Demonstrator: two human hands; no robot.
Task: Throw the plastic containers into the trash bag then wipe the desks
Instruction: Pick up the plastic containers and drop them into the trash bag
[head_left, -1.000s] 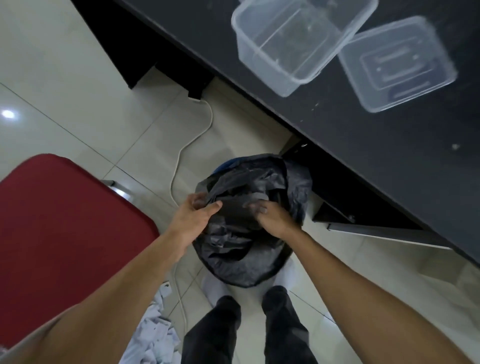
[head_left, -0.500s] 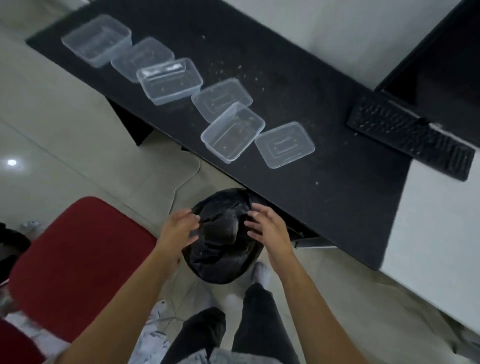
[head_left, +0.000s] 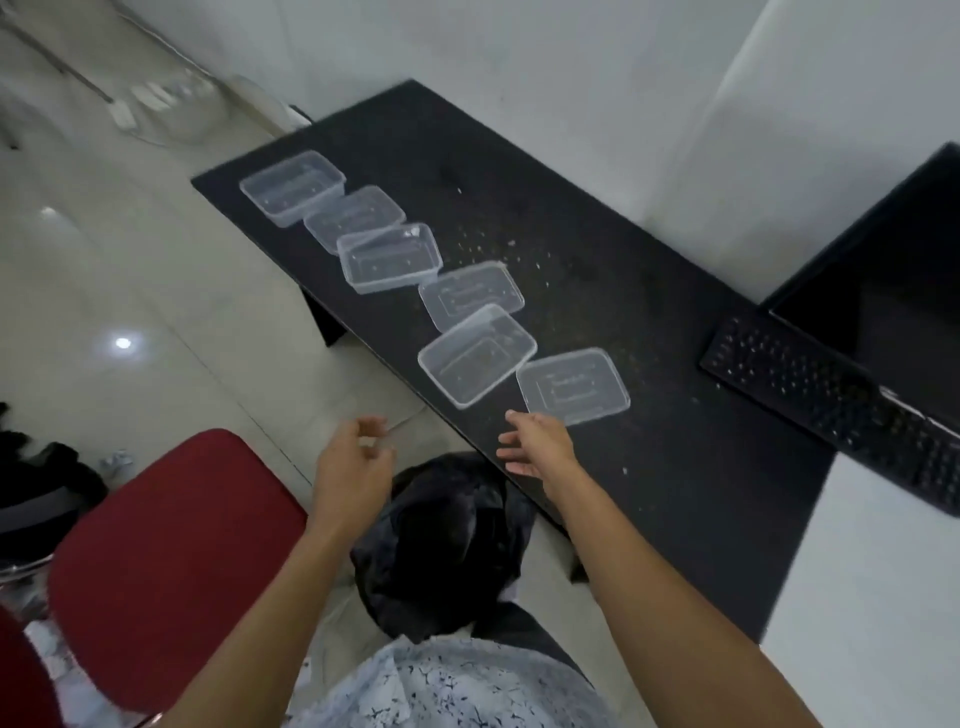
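Plastic containers (head_left: 477, 356) sit in a row on the black surface (head_left: 675, 441), none binned yet. The left hand (head_left: 353, 460) and right hand (head_left: 540, 447) hover empty and loose-fingered above the trash bag (head_left: 441, 545). The next move is probably to grip the nearest lid (head_left: 574, 387).

Both are off the bag (head_left: 447, 545) now! The right grip (head_left: 540, 447) has come up and out over the surface (head_left: 649, 415) edge, fingers spread, just short of the nearest lid (head_left: 574, 387). The left grip (head_left: 349, 467) has lifted clear too, fingers loosely curled, holding nothing.
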